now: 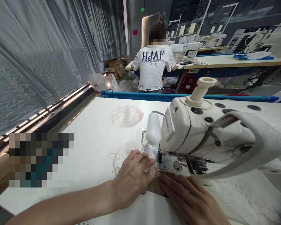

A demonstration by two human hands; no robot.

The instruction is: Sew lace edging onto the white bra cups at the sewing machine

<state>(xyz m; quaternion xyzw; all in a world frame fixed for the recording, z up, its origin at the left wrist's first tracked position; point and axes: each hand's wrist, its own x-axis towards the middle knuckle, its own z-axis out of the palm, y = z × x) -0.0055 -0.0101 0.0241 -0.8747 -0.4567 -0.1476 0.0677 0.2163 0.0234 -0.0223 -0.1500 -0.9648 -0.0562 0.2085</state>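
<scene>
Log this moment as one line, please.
left hand: on white lace piece | right hand: beside left, near sewing machine | pale pink piece: on table, farther back

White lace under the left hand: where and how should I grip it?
Probably pinch the white lace by its left edge, from the left: that edge lies uncovered on the tabletop, while the left hand covers part of the lace's right side, near the sewing machine.

Your sewing machine (184, 122) stands on the right side of the table (93, 134). Your left hand (134, 175) lies on the front fabric piece (120, 152), left of your right hand (189, 195); the rear fabric piece (128, 116) lies behind the front one. A co-worker (153, 67) sits beyond the table; the curtain (49, 47) hangs to your left.
</scene>
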